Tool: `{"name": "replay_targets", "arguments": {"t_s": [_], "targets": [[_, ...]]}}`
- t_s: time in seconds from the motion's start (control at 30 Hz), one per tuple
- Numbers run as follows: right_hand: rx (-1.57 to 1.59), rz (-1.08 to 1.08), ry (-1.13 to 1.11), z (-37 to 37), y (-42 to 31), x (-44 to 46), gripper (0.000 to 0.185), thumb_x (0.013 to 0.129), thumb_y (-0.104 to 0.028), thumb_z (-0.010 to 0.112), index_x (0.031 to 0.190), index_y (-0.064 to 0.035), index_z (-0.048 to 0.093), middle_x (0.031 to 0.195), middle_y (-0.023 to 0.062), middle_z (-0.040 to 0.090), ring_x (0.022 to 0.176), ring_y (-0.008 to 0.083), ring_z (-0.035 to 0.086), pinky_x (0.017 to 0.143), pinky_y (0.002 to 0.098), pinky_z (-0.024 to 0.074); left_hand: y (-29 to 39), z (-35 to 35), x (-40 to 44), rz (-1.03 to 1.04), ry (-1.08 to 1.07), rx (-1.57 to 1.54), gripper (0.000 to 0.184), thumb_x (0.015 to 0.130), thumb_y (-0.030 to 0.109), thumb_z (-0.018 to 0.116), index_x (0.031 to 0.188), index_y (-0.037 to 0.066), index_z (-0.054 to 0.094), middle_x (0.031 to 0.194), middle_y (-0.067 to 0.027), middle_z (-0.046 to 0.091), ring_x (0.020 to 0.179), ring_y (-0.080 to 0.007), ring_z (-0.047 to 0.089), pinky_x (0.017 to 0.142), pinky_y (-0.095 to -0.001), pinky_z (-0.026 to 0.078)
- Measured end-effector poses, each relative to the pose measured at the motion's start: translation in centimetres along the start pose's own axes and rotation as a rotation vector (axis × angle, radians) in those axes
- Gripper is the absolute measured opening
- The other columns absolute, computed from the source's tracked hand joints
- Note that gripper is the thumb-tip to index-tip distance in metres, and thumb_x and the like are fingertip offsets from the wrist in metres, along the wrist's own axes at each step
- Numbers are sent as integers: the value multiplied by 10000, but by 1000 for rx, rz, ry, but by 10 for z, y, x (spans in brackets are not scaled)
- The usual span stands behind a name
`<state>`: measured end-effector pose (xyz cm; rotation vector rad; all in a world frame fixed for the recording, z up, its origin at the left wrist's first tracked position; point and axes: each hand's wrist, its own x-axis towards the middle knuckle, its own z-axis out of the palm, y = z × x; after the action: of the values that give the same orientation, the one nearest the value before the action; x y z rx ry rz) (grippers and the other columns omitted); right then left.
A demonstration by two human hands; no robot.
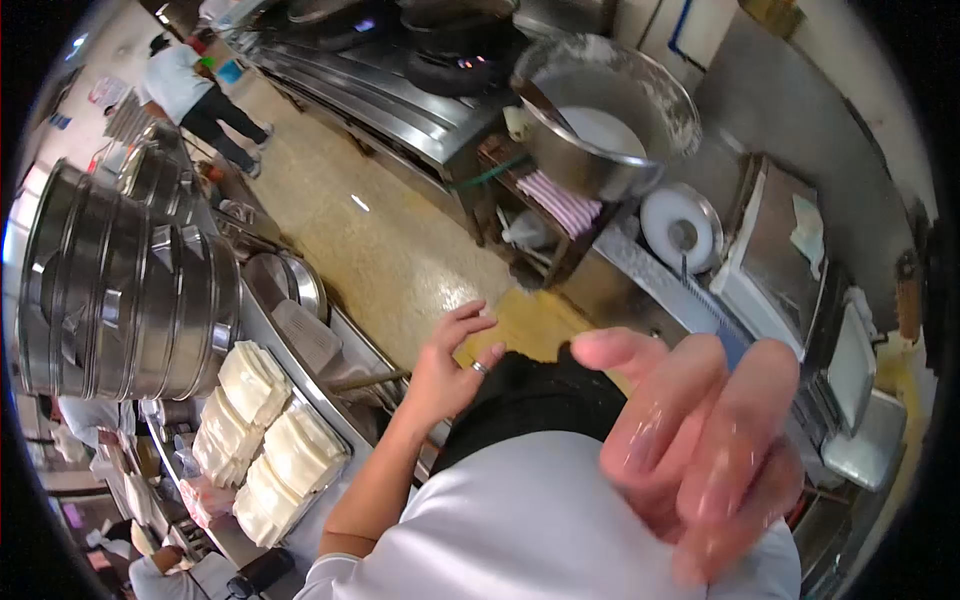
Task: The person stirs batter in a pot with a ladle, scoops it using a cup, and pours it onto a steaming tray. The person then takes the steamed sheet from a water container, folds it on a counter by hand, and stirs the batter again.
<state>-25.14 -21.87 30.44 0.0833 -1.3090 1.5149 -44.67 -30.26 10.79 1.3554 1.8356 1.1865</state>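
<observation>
My left hand (452, 362), with a ring on one finger, hangs beside my body over the floor, its fingers loosely spread and holding nothing. Close to the camera, my right hand (700, 440) is raised in front of my white shirt (520, 520). Its fingers look wet and are bent but apart, with nothing seen between them. Nearest to my left hand is the metal counter's edge, where a tray (325, 478) holds several stacks of pale flat sheets (300, 445). What these sheets are made of I cannot tell.
Tall stacked metal steamers (125, 290) stand at the left. A large pot (610, 175) of white liquid sits at the upper right beside a stove (400, 110). A bowl (683, 232) holds more white contents. Another person (190, 90) stands far up the aisle; others are lower left.
</observation>
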Motion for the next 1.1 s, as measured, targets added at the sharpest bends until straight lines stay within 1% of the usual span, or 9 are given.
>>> {"name": "replay_targets", "arguments": {"t_s": [0.13,0.23,0.33,0.47,0.63,0.83,0.93,1.0,1.1], "targets": [[112,489,-28,-7,-20,0,385,943,-530,685,790,-177,672,1042,117,633,894,242,695,1071,567,434,-8,28,6,-1,24,12,347,896,152,801,1207,19,723,1428,-212,612,1321,-366,596,1110,-431,466],[277,-388,204,18,32,34,421,1045,-427,628,762,-115,623,1041,120,583,760,187,596,849,409,516,3,35,13,-57,12,42,371,872,143,819,1210,19,731,1423,-212,622,1304,-356,615,1090,-429,481],[508,-180,196,14,25,15,457,1051,-451,600,765,-94,615,1010,111,557,751,177,549,718,344,504,5,46,23,-76,-3,41,367,887,66,781,1243,16,709,1448,-187,617,1315,-289,605,1057,-398,504],[437,-229,41,-26,26,34,386,980,-378,723,772,-66,632,1004,86,559,946,180,554,754,288,499,21,69,39,-159,12,7,353,892,60,766,1235,7,705,1454,-183,612,1320,-301,602,1061,-401,500],[694,138,-284,-78,-6,37,240,877,-235,828,805,-82,657,1017,61,579,995,213,561,857,395,471,37,108,63,-210,47,-49,331,882,47,744,1206,-3,705,1440,-196,623,1302,-322,614,1016,-408,517],[450,87,-727,-153,13,52,266,921,-287,775,803,-87,646,993,75,576,965,259,565,854,445,434,45,149,94,-177,105,-137,333,891,66,748,1213,1,695,1444,-202,611,1314,-328,598,1029,-422,507],[320,222,-975,-210,12,71,166,821,-148,793,793,-65,653,1039,117,642,1059,315,635,974,457,458,63,155,110,-185,115,-114,327,895,85,764,1209,13,707,1445,-199,606,1328,-338,586,1062,-437,503],[374,414,-1158,-247,26,93,127,907,-119,742,930,-36,649,1140,147,675,1105,353,634,1018,484,437,79,157,119,-204,160,-55,330,880,79,774,1199,13,726,1443,-208,607,1316,-354,597,1058,-440,513],[-118,474,-943,-268,52,139,182,866,-96,790,996,-27,683,1156,141,692,1108,297,656,958,411,514,89,144,135,-174,161,-72,353,871,119,807,1198,11,729,1397,-214,637,1288,-352,620,1069,-440,500]]}}
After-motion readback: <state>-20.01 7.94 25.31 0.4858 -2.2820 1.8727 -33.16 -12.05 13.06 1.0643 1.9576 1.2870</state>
